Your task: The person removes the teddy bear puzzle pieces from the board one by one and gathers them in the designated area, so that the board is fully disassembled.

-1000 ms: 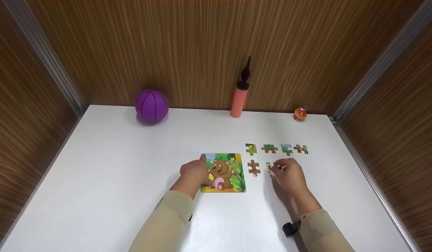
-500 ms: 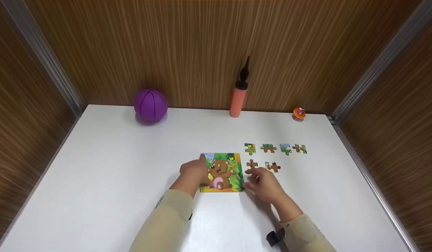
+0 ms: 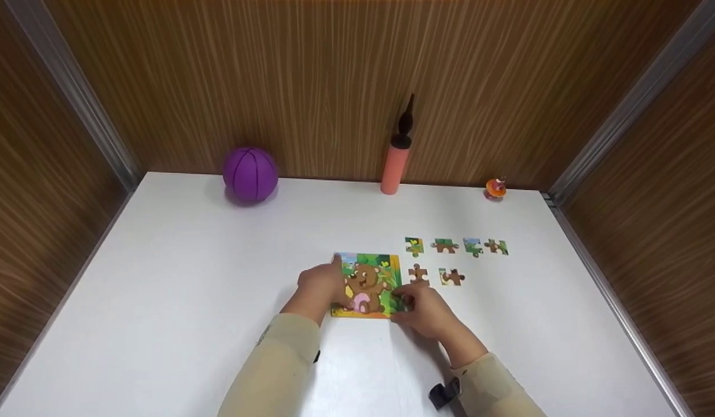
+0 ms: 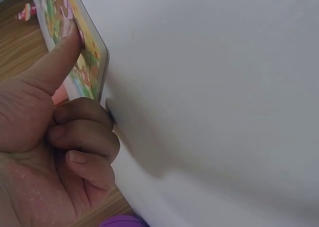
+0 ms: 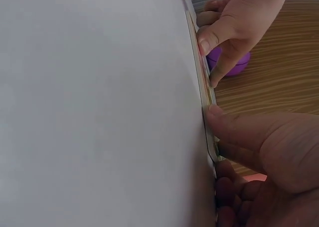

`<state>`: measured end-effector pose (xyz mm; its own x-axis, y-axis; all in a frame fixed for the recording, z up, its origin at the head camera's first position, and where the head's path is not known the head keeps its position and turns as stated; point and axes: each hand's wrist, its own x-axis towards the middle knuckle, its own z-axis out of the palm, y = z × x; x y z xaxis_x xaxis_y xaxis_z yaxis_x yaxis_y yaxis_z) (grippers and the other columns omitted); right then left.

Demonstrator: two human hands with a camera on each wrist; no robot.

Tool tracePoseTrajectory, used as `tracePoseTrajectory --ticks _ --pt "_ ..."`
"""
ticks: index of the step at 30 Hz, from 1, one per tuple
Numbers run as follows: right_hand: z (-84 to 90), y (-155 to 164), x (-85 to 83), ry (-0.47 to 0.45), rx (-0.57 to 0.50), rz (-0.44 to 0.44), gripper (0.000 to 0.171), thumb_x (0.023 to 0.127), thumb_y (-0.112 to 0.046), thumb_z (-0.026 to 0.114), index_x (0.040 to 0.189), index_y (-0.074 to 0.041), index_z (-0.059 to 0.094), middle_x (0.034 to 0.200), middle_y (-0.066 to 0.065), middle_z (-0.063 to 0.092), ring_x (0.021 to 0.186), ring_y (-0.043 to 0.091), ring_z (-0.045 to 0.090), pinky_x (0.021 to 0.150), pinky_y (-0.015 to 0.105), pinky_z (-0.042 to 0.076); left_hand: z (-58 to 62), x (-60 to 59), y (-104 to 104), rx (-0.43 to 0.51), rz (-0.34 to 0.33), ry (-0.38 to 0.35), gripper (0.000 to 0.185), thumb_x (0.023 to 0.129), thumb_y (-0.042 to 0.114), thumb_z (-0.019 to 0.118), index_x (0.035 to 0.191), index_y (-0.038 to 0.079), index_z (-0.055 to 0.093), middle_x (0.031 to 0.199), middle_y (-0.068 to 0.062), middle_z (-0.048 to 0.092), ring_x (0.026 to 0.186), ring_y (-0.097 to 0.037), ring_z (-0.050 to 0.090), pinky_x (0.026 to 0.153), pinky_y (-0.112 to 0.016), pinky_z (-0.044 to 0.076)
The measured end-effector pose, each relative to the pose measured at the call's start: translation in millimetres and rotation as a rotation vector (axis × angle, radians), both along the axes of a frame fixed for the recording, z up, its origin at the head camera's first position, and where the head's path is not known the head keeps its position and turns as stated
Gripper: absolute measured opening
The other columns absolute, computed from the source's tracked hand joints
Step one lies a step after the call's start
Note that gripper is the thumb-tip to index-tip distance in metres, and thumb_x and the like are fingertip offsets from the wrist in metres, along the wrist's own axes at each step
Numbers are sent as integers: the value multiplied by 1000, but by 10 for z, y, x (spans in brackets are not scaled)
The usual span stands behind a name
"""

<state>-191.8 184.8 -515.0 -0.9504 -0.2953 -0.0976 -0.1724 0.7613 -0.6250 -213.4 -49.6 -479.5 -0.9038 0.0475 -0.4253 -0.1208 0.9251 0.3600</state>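
A square jigsaw puzzle [image 3: 369, 286] with a brown bear picture lies on the white table. At its left side is my left hand [image 3: 322, 286]. The thumb [image 4: 62, 55] and extended index finger press on the picture, while the other fingers curl beside the edge. My right hand [image 3: 426, 313] grips the lower right corner, thumb [image 5: 232, 125] at the front edge and index finger on the right side. Whether it pinches a single piece there is hidden. Close by, a brown puzzle piece [image 3: 418, 274] is partly behind that hand, with another piece [image 3: 451, 277] beside it.
A row of several loose pieces [image 3: 444, 246] lies behind them. Along the wood-grain back wall [image 3: 311, 87] stand a purple ball [image 3: 250, 175], a coral hand pump [image 3: 395, 168] with a black nozzle, and a small orange-and-pink toy [image 3: 495, 188].
My right hand has left the loose piece at the right and moved left and towards me, onto the puzzle's lower right corner. The left hand has stayed in place.
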Motion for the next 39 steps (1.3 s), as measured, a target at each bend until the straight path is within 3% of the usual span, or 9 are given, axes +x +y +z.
tracePoseTrajectory --ticks 8,14,25,32,39 --pt "-13 1 -25 -19 -14 -23 41 80 -7 93 118 -6 77 98 3 63 89 19 57 82 43 52 -74 24 10 131 61 18 131 73 50 97 168 2 21 154 -23 54 141 -37 52 117 -52 40" --pt "-9 -9 -36 -23 -12 -39 41 80 -7 93 118 -6 77 98 2 64 90 19 58 85 44 53 -141 5 73 76 72 42 133 73 57 95 169 3 20 151 -24 56 137 -38 56 111 -51 46" --pt "-39 -23 -84 -85 -56 -82 43 76 -3 94 115 -6 76 99 4 65 92 21 58 89 45 52 -116 11 104 39 77 28 132 74 58 94 169 4 20 148 -24 59 133 -36 59 108 -50 48" --pt "-21 -39 -66 -88 -110 -102 44 74 3 92 112 -5 73 98 5 63 91 22 56 87 44 51 -113 20 112 46 79 36 131 74 56 94 169 3 21 147 -24 59 131 -36 60 108 -49 49" --pt "-31 -57 -23 -50 -181 -94 41 73 8 91 106 -4 69 92 5 61 85 22 54 76 39 49 -74 54 97 77 77 33 130 76 53 94 169 2 18 149 -24 58 133 -34 60 104 -48 52"
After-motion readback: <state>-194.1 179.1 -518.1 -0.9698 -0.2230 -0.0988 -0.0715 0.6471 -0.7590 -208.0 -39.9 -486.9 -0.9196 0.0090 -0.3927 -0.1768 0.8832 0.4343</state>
